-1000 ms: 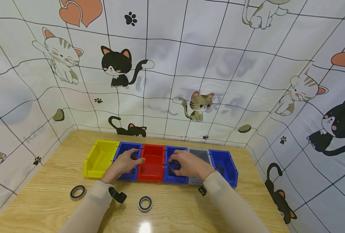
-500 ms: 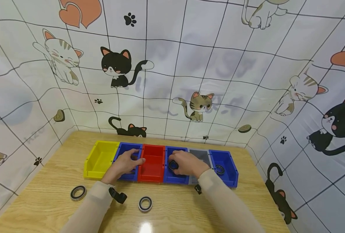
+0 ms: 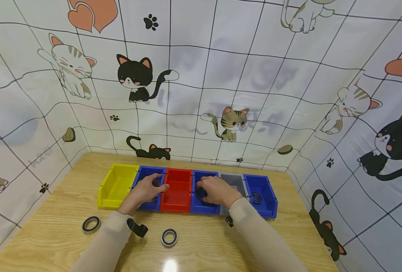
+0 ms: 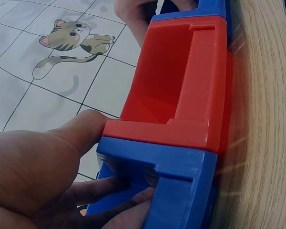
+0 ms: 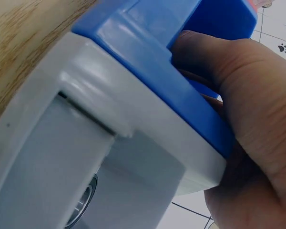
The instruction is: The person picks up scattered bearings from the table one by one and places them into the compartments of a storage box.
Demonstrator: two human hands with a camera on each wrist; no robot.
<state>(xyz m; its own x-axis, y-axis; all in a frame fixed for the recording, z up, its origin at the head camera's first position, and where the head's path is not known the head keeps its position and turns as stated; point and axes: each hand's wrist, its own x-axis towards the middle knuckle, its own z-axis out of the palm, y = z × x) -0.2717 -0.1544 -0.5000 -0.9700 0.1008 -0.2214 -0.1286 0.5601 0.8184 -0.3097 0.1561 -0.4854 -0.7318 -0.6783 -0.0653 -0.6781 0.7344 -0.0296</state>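
Observation:
In the head view, my right hand [image 3: 217,190] reaches into the blue bin right of the red bin [image 3: 177,189], its fingers curled around a dark ball bearing [image 3: 201,193]. Much of that bearing is hidden behind the fingers. My left hand [image 3: 144,190] rests at the other blue bin [image 3: 150,206], left of the red one. In the left wrist view, the left thumb lies against the red bin's edge [image 4: 157,135], while the fingers reach loosely into the blue bin [image 4: 181,164]. No held thing shows in the left hand.
A yellow bin [image 3: 117,187] ends the row at left; a grey bin [image 3: 233,182] and another blue bin [image 3: 263,190] stand at right. Bearings lie in both the grey and far-right bins. Two more bearings, one left [image 3: 85,228] and one central [image 3: 168,244], lie on the wooden table [image 3: 201,245].
My right hand has lowered the bearing slightly into the blue bin and turned, so less of the ring shows. The right forearm has shifted a little left. My left hand stays put.

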